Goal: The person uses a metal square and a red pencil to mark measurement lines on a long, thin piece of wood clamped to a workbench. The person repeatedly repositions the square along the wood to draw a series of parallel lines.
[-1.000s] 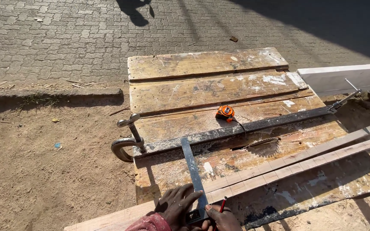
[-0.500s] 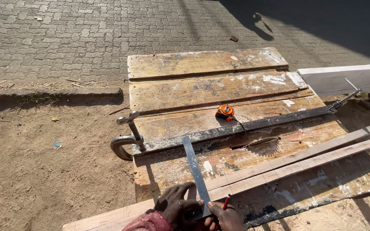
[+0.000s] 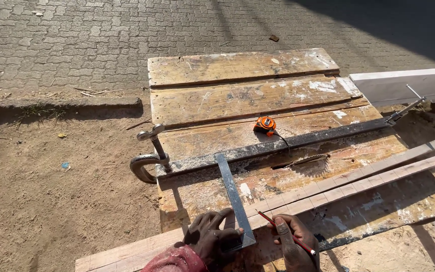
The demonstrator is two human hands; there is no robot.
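Here the left hand point(image 3: 211, 236) lies flat with its fingers spread, pressing down on the near end of a metal square point(image 3: 234, 201) at the near edge of the workbench point(image 3: 237, 95). The square's long blade runs away from the hand toward the far side, tilted a little to the left, and crosses two long wooden strips point(image 3: 358, 182) that lie side by side and slant from the near left to the far right of the bench. The right hand point(image 3: 294, 241) sits just right of the square, its fingers pinching a red pencil point(image 3: 284, 233); the pencil's tip points to the far left and rests on the nearer strip, close beside the blade.

Farther back, a long dark metal bar point(image 3: 298, 143) lies across the bench from left to right. At its left end a clamp point(image 3: 149, 156) grips the bench edge, hanging out over the sandy ground point(image 3: 51, 201). An orange tape measure point(image 3: 265, 125) sits on the planks just beyond the bar, near its middle. A white board point(image 3: 404, 85) lies off the bench to the far right, and brick paving point(image 3: 76, 40) covers the far ground.
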